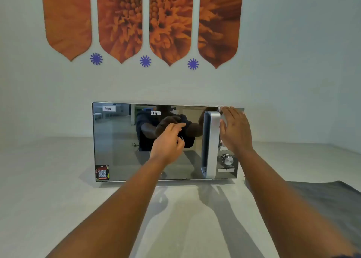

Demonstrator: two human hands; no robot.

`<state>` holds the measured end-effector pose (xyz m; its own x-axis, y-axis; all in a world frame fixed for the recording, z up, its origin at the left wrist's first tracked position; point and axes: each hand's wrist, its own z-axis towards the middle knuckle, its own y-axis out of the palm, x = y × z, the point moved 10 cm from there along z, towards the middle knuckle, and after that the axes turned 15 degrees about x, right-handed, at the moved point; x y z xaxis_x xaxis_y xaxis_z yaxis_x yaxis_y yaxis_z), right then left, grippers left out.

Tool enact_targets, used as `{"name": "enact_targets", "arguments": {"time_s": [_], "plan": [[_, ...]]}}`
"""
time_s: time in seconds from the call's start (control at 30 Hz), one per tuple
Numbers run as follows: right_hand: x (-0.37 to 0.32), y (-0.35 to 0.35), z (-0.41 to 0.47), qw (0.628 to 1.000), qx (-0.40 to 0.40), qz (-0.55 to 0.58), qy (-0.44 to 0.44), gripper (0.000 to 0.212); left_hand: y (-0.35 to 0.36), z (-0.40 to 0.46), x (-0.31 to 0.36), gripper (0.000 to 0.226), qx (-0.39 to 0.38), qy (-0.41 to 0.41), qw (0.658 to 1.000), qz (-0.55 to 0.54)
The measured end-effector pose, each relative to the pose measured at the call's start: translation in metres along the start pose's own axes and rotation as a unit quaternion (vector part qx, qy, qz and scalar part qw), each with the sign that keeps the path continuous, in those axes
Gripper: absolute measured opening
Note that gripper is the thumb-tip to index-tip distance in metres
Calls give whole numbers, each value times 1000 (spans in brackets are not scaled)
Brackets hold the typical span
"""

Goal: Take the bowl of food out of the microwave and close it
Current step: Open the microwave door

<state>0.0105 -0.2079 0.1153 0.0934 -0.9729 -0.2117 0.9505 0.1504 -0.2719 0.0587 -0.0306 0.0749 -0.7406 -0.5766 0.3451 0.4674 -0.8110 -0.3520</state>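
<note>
We're reaching both hands at the microwave (148,142), mid-frame, door shut. Our right hand (235,131) is spreading flat and open over the control panel, just right of the silver handle (212,144), gripping nothing. Our left hand (169,140) is hovering loosely half-curled before the mirrored door, empty. We aren't seeing the bowl.

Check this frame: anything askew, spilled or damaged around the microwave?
Nothing stands out. The microwave sits square on the counter, door shut, no spill or damage visible. Left hand is raised before the door; right hand is open beside the handle. The bowl is not visible behind the mirrored door.
</note>
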Motion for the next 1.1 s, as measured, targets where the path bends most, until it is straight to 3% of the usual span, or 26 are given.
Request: {"name": "enact_targets", "arguments": {"time_s": [0.2, 0.4, 0.7, 1.1], "plan": [[31, 13, 11, 1000, -26, 3, 2, 46, 43, 10, 6, 38, -19, -93, 990, -101], [48, 33, 29, 998, -53, -26, -12, 63, 87, 12, 17, 52, -59, -110, 987, -102], [53, 36, 36, 998, -27, 48, 5, 57, 117, 9, 22, 41, -60, -223, 952, -201], [54, 40, 45, 999, -28, 30, 23, 53, 110, 9, 18, 36, 46, -247, 959, -129]]}}
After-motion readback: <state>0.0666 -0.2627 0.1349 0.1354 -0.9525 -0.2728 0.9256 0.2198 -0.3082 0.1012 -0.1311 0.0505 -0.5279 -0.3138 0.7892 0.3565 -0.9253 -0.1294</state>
